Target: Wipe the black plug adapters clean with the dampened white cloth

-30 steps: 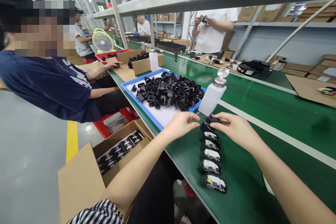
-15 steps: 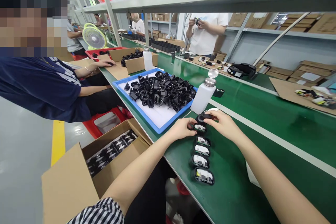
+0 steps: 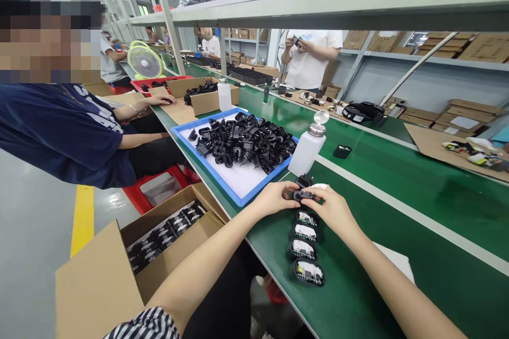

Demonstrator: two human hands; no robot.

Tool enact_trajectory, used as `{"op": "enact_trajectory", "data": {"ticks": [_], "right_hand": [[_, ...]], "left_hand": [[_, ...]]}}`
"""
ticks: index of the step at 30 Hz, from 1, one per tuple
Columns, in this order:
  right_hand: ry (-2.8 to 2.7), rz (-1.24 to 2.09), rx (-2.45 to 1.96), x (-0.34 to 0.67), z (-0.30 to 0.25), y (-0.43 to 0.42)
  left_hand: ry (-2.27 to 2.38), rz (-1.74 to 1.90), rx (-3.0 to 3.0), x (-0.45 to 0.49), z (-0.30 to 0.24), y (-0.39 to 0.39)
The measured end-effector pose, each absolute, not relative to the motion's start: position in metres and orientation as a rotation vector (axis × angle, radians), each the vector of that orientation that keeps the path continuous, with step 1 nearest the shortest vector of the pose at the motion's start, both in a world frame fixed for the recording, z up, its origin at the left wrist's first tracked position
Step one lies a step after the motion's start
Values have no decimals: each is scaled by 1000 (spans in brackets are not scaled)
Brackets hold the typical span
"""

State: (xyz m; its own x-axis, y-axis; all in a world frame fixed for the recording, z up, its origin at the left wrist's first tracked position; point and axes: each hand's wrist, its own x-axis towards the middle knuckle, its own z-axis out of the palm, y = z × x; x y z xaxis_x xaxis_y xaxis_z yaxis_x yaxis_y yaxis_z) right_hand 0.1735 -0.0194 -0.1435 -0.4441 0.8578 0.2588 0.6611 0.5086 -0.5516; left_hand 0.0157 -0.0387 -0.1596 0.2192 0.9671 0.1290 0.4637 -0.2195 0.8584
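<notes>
My left hand [image 3: 278, 197] and my right hand [image 3: 332, 206] are closed from both sides on a small black plug casing [image 3: 303, 195]. A dark cover hides what is inside it. Just beyond my fingers lies another black plug part [image 3: 304, 180] with its pins up. Nearer to me, several open black casings, such as the closest casing [image 3: 309, 273], stand in a row on the green work surface [image 3: 358, 286]. White filling and green circuit board edges show in them.
A blue-rimmed tray [image 3: 238, 200] heaped with black plug parts [image 3: 246, 137] stands to the left, beside a white pump bottle [image 3: 307, 149]. A cardboard box [image 3: 159, 270] of packed parts is below the table edge. A co-worker [image 3: 67, 132] sits at left; a shelf [image 3: 318, 2] crosses overhead.
My right hand has come nearer with a black part, which now covers the board my left hand was holding. A loose black casing beyond the bottle has shifted right along the green surface.
</notes>
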Motion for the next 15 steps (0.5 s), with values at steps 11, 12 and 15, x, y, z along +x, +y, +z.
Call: {"op": "enact_trajectory", "data": {"ticks": [11, 12, 15], "right_hand": [[-2124, 345, -1687, 231, -91, 59], [-2067, 229, -1797, 239, -91, 79], [-2052, 144, -1900, 256, -105, 132]], "left_hand": [[1641, 544, 2135, 22, -132, -41], [1666, 479, 2159, 24, -128, -39], [1690, 299, 2132, 32, -116, -28]]}}
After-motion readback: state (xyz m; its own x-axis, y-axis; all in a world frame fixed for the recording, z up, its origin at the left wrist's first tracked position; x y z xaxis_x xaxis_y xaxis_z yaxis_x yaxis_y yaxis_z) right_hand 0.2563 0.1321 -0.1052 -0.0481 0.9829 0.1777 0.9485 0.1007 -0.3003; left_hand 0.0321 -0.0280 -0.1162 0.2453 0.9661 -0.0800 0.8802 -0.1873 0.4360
